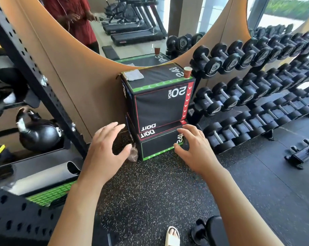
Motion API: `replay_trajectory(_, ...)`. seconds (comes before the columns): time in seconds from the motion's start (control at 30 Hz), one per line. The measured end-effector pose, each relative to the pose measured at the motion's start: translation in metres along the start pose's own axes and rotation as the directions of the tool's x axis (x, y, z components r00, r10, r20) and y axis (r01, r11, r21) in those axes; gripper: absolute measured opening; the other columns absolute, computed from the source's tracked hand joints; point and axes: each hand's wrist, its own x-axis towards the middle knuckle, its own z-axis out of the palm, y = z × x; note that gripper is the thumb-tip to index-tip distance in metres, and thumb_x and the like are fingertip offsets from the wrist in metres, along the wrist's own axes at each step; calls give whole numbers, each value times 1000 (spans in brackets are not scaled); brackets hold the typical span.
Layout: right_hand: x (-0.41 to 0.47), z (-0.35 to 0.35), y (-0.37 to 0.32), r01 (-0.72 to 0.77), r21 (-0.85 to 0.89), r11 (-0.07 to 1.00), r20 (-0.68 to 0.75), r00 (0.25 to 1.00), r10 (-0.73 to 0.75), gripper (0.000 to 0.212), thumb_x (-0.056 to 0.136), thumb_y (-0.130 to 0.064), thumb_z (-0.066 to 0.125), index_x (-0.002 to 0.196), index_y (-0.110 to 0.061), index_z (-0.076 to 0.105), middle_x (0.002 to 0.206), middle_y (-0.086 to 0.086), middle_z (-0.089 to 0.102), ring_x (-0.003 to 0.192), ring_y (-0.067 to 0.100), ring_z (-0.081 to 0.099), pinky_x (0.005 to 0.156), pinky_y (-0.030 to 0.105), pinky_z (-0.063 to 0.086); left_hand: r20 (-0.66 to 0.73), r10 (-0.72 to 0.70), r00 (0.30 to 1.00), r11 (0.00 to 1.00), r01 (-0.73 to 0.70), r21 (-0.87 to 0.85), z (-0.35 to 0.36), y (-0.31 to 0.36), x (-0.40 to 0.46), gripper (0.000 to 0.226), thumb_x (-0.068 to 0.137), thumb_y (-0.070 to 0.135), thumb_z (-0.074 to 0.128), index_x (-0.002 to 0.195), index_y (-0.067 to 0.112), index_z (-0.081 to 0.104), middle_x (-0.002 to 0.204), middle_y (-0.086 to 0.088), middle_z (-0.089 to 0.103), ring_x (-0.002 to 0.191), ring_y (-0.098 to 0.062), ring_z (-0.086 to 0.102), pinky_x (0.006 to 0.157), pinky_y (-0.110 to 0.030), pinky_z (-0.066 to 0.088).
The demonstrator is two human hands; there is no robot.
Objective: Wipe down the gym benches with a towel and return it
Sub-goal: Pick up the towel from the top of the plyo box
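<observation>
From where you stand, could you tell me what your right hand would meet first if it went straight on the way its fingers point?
Probably the lower plyo box: the right hand points forward at its front corner, though depth is unclear from one view.

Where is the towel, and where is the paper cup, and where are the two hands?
towel (133, 75): head view, middle of the folded cloth.
paper cup (187, 72): head view, its side.
left hand (105, 148): head view, its back.
right hand (194, 150): head view, its back.

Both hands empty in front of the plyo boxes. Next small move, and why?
Probably reach the left hand up to grip the grey towel folded on the top plyo box. Both it and the right hand are open and hold nothing, and the towel lies untouched at the box's left rear corner, away from the paper cup.
</observation>
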Motion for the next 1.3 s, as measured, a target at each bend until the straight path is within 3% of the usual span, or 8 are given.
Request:
replay_trajectory(0.17, 71, -4, 36, 4, 35, 999, 7, 1000, -4, 59, 94, -47, 61, 147, -24, 51, 153, -10, 41, 142, 17, 36, 117, 47, 36, -2, -11, 1000, 1000, 11, 27, 31, 7, 66, 59, 94, 37, 73, 149, 31, 53, 157, 9, 47, 147, -14, 36, 124, -36, 26)
replay_trajectory(0.33, 136, 5, 61, 28, 73, 997, 41, 999, -31, 58, 94, -46, 62, 146, -24, 52, 151, -10, 42, 141, 17, 37, 116, 47, 37, -15, -50, 999, 996, 51, 70, 53, 5, 114, 58, 94, 40, 71, 149, 34, 51, 157, 12, 46, 147, -10, 33, 122, -32, 25)
replay_trajectory(0.7, 265, 48, 67, 50, 125, 991, 76, 995, -59, 55, 93, -38, 67, 144, -21, 55, 149, -6, 45, 139, 21, 40, 114, 48, 38, 4, -135, 991, 987, 134, 87, 77, -36, 222, 57, 95, 40, 70, 149, 36, 52, 157, 17, 44, 149, -5, 29, 120, -29, 25)
replay_trajectory(0.97, 381, 75, 51, 32, 51, 998, 78, 996, -36, 56, 94, -40, 68, 145, -23, 54, 152, -6, 43, 141, 21, 38, 115, 48, 38, 29, -129, 991, 990, 128, 52, 89, -97, 335, 58, 96, 43, 67, 151, 32, 52, 159, 13, 45, 151, -12, 32, 125, -46, 32)
replay_trajectory(1.3, 500, 114, 42, 15, -77, 997, 44, 999, -12, 58, 93, -44, 66, 145, -22, 54, 150, -4, 45, 141, 22, 37, 114, 47, 36, 88, -58, 994, 983, 42, 177, 100, -166, 461, 59, 97, 47, 64, 152, 30, 51, 161, 6, 44, 152, -20, 34, 124, -49, 33)
